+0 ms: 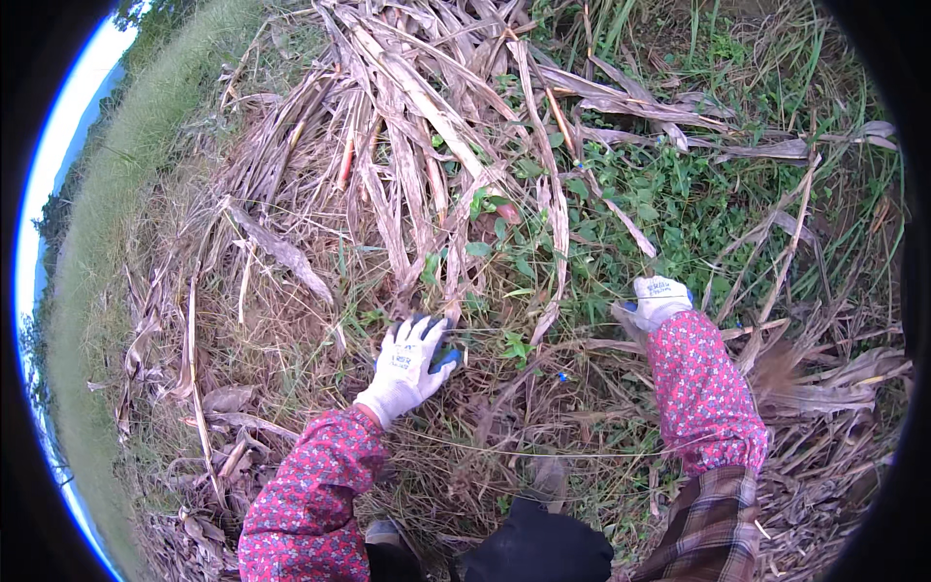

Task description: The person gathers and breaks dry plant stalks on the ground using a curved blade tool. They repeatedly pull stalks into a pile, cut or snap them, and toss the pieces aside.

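Observation:
My left hand (pixel 409 364), in a white glove with blue on the palm side, reaches down at the lower ends of a spread of dry corn stalks and leaves (pixel 429 138). Its fingers are spread against the stalk ends and grass; whether they grip anything is hidden. My right hand (pixel 660 300), in a matching glove, is curled over the green weeds (pixel 647 211) on the right, with a dry leaf or some grass beside its fingers. What lies inside that fist cannot be made out. Both forearms wear floral sleeve covers.
My feet and dark-clothed legs (pixel 538 542) are at the bottom. Dry corn leaves (pixel 822 396) lie at the right, and a loose dry stalk (pixel 195 378) at the left. Vines with small blue flowers grow among the grass. Tall grass (pixel 145 167) borders the far left.

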{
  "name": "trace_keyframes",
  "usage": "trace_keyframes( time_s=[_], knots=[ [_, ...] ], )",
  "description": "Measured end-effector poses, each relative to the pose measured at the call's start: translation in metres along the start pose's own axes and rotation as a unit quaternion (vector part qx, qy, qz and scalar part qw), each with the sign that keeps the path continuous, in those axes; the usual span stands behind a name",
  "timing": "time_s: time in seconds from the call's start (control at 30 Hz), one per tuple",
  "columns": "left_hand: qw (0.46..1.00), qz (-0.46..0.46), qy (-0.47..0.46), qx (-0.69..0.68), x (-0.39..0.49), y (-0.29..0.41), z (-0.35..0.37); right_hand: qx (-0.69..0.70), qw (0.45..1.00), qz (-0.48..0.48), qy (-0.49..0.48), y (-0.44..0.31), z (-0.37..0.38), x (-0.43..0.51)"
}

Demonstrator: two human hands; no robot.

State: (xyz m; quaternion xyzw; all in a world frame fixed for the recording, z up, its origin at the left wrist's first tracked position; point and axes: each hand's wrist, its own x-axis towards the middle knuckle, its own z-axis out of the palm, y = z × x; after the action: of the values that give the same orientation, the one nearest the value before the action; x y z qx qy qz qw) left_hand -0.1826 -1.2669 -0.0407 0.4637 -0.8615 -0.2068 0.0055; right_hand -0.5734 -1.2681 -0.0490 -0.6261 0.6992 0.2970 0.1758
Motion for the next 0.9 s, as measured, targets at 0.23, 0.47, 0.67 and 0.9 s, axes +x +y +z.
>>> trace_keyframes(
  time_s=[0.23,0.47,0.67,0.9],
  knots=[
    [0.99,-0.097,-0.078,-0.059,-0.022,0.007,0.065,0.293,0.934,-0.025,0.205,-0.141,-0.109,0.114],
    [0.985,-0.121,-0.087,-0.085,-0.018,0.007,0.062,0.488,0.839,-0.153,0.187,-0.182,-0.065,0.129],
    [0.696,-0.242,0.101,-0.668,0.005,-0.02,0.045,0.918,0.299,-0.148,-0.217,-0.16,0.043,-0.033],
    [0.509,-0.318,0.079,-0.796,0.037,0.03,0.017,0.75,0.501,-0.28,-0.329,-0.196,0.138,-0.169]
  ],
)
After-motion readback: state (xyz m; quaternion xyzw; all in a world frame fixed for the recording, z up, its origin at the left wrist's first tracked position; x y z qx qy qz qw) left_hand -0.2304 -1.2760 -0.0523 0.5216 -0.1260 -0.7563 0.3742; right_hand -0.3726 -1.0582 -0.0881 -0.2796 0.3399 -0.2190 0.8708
